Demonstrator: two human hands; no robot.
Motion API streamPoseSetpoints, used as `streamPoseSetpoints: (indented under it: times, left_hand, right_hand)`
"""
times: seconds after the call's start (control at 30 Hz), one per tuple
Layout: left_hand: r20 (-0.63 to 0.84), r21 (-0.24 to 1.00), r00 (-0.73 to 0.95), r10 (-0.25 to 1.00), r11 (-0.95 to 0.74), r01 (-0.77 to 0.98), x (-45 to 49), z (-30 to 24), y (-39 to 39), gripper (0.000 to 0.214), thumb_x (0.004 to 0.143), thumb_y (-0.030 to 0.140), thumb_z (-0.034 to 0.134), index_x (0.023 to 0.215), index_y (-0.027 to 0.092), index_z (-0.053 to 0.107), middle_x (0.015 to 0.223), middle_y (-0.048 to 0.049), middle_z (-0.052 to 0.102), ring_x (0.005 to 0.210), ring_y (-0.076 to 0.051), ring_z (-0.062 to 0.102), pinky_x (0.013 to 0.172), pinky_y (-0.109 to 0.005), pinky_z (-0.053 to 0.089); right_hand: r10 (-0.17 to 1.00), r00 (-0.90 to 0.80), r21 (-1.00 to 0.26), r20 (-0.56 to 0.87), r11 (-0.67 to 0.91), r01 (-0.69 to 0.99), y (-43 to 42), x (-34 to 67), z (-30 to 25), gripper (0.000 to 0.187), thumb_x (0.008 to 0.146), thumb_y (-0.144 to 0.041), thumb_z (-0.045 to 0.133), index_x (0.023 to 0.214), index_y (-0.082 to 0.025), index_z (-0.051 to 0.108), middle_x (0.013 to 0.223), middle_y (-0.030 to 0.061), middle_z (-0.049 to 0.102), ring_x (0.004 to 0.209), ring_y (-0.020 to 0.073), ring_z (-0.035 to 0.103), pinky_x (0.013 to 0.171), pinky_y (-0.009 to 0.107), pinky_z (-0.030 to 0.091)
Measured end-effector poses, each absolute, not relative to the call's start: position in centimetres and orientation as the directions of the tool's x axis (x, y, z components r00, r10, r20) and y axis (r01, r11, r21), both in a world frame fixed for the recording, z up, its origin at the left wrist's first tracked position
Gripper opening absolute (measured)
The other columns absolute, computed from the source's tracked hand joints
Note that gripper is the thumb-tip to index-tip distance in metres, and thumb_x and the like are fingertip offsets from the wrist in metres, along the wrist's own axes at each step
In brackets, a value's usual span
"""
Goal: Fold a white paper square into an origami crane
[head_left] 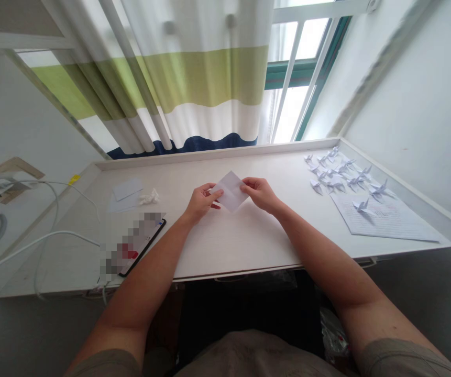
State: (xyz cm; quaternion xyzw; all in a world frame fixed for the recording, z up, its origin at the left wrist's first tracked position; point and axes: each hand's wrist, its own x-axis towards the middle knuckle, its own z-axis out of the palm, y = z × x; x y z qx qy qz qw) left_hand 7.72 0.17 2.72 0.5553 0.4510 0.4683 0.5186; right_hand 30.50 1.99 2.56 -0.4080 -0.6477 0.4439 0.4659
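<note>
A small white square of paper (231,190) is held just above the white desk (229,241), turned like a diamond. My left hand (201,201) pinches its left corner, fingers closed on the sheet. My right hand (262,192) grips the right corner the same way. Both forearms reach in from the bottom of the view. The paper looks flat, with a faint crease across it.
Several folded white paper cranes (341,175) sit at the desk's right, some on a lined sheet (386,220). At the left lie blank paper squares (128,189), a crumpled white scrap (149,197), a phone (139,246) and white cables (44,241). A raised rim edges the desk; striped curtain behind.
</note>
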Motion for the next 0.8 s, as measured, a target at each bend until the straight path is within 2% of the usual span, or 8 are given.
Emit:
streamPoseSetpoints:
  times: [0.1, 0.27, 0.43, 0.53, 0.67, 0.8]
  left_hand:
    - [0.042, 0.999, 0.165, 0.985, -0.042, -0.004, 7.7, 2.7, 0.2, 0.053, 0.068, 0.058, 0.092, 0.091, 0.013, 0.074, 0.083, -0.0069, 0.077, 0.075, -0.019, 0.072, 0.055, -0.028, 0.063]
    - [0.071, 0.997, 0.141, 0.987, -0.074, 0.019, 7.4, 2.5, 0.4, 0.056, 0.068, 0.06, 0.093, 0.094, 0.013, 0.075, 0.082, -0.0073, 0.079, 0.071, -0.019, 0.074, 0.057, -0.03, 0.064]
    - [0.064, 0.992, 0.16, 0.985, -0.081, 0.1, 6.8, 2.6, 0.8, 0.055, 0.07, 0.059, 0.093, 0.091, 0.012, 0.073, 0.075, -0.0078, 0.078, 0.061, -0.02, 0.075, 0.051, -0.027, 0.059]
    - [0.068, 0.995, 0.17, 0.983, -0.078, 0.057, 6.7, 2.6, 0.8, 0.058, 0.07, 0.061, 0.093, 0.091, 0.013, 0.07, 0.077, -0.0087, 0.078, 0.062, -0.021, 0.077, 0.051, -0.027, 0.059]
    - [0.072, 0.997, 0.176, 0.982, -0.071, -0.008, 6.5, 2.7, 0.8, 0.064, 0.068, 0.066, 0.093, 0.095, 0.015, 0.066, 0.08, -0.0079, 0.079, 0.067, -0.024, 0.079, 0.055, -0.03, 0.063]
    - [0.061, 0.995, 0.246, 0.967, -0.078, 0.059, 6.2, 2.9, 0.7, 0.062, 0.074, 0.064, 0.09, 0.1, 0.015, 0.064, 0.074, -0.0074, 0.078, 0.063, -0.025, 0.079, 0.052, -0.028, 0.06]
  right_hand:
    - [0.946, -0.232, -0.965, 0.225, 0.249, 0.079, 2.0, 30.6, 2.6, 0.028, 0.084, -0.044, 0.074, 0.089, -0.016, 0.077, 0.084, 0.0037, 0.076, 0.078, 0.0177, 0.066, 0.069, 0.029, 0.052]
    - [0.927, -0.359, -0.989, 0.107, 0.138, 0.061, 2.0, 30.9, 2.5, 0.043, 0.078, -0.054, 0.086, 0.094, -0.015, 0.078, 0.088, 0.0077, 0.078, 0.081, 0.0202, 0.071, 0.07, 0.032, 0.06]
    - [0.928, -0.348, -0.988, 0.13, 0.15, 0.029, 2.3, 31.2, 2.4, 0.05, 0.077, -0.061, 0.089, 0.091, -0.014, 0.077, 0.08, 0.0064, 0.076, 0.072, 0.0177, 0.07, 0.068, 0.033, 0.063]
    - [0.923, -0.366, -0.993, 0.118, 0.117, -0.024, 2.1, 31.3, 2.6, 0.051, 0.076, -0.06, 0.091, 0.097, -0.015, 0.077, 0.085, 0.0071, 0.078, 0.076, 0.019, 0.074, 0.072, 0.035, 0.066]
    - [0.896, -0.442, -0.999, 0.028, 0.013, -0.036, 1.9, 31.5, 2.7, 0.054, 0.075, -0.053, 0.093, 0.111, -0.016, 0.075, 0.083, 0.0074, 0.08, 0.074, 0.0207, 0.078, 0.077, 0.039, 0.068]
    - [0.913, -0.406, -0.998, 0.038, 0.011, -0.068, 2.0, 31.5, 2.6, 0.047, 0.076, -0.049, 0.093, 0.104, -0.014, 0.077, 0.079, 0.0063, 0.078, 0.069, 0.0202, 0.077, 0.076, 0.039, 0.068]
